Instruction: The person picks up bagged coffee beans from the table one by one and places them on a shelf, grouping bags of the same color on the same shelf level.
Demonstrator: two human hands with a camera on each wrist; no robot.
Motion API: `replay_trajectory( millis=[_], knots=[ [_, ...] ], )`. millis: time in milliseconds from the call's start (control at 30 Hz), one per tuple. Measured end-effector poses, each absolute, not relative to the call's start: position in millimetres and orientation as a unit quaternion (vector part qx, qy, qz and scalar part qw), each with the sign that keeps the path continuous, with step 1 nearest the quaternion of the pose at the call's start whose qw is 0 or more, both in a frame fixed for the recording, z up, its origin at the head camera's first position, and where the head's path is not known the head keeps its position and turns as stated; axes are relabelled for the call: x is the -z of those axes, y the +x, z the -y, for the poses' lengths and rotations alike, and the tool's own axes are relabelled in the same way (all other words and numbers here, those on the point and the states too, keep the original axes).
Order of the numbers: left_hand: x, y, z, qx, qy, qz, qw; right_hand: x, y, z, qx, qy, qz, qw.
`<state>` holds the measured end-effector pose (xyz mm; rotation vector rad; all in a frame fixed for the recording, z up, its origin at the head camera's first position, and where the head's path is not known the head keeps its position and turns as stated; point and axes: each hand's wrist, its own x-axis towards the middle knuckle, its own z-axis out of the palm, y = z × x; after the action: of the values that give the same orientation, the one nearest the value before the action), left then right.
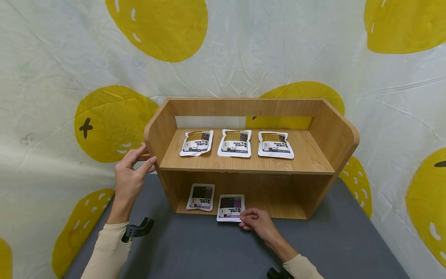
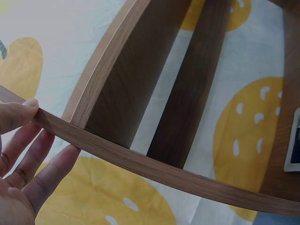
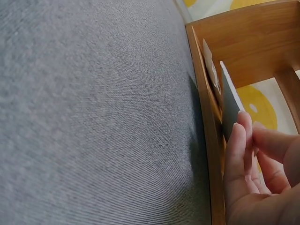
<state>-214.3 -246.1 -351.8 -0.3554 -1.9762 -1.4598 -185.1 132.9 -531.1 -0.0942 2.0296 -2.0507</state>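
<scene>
My right hand pinches the right edge of a white pouch with a black and purple label, in front of the lower shelf. In the right wrist view this pouch is seen edge-on between thumb and fingers, tilted just above the shelf board. Another pouch with a dark label lies on the lower shelf to its left. At the wooden rack's left side panel, my left hand grips the edge; the left wrist view shows thumb on one face and fingers on the other.
Three white pouches with gold-brown labels lie in a row on the upper shelf: left, middle and right. The rack stands on a grey cloth-covered table. Behind hangs a white curtain with yellow shapes.
</scene>
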Motion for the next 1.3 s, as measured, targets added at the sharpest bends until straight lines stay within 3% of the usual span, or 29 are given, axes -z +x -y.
replay_trajectory(
  millis=[733, 1300],
  knots=[
    [352, -214, 247, 0.551, -0.130, 0.756, 0.327, 533, -189, -131, 0.715, -0.010, -0.686, 0.133],
    [352, -215, 247, 0.543, -0.129, 0.761, 0.330, 525, -200, -133, 0.682, -0.051, -0.715, 0.144]
  ],
)
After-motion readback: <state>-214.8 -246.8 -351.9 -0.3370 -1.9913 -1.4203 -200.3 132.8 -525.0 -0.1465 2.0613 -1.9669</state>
